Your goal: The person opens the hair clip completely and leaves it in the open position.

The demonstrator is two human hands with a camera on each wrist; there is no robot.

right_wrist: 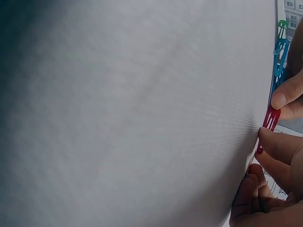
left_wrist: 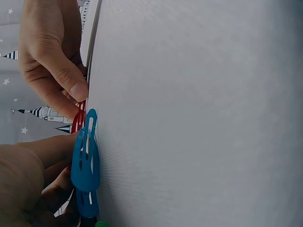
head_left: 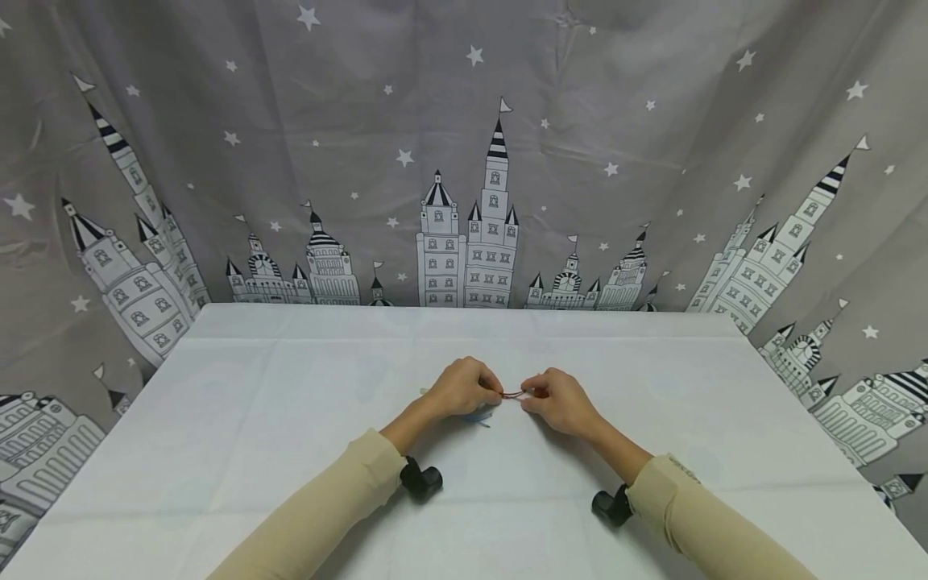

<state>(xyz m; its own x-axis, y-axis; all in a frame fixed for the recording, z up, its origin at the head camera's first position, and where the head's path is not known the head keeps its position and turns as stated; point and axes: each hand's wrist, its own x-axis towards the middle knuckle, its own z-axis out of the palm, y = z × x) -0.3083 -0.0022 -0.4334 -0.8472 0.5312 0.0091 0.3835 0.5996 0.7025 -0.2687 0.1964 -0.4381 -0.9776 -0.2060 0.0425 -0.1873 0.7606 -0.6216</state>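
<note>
A red snap hair clip (head_left: 512,395) spans the gap between the two hands above the table. My left hand (head_left: 464,387) pinches its left end between thumb and finger, and my right hand (head_left: 561,401) pinches the other end. Beside the left hand are blue snap hair clips (left_wrist: 85,170), overlapping one another; in the head view that hand partly covers them. Past the blue ones, a green clip (right_wrist: 282,29) shows in the right wrist view. Whether the red clip is linked to the blue ones, I cannot tell.
A white cloth covers the table (head_left: 254,451). Behind it hangs a grey curtain (head_left: 348,89) printed with castles and stars. A small pale yellowish thing (head_left: 424,391) pokes out left of the left hand. Black wrist cameras (head_left: 422,481) sit at both cuffs.
</note>
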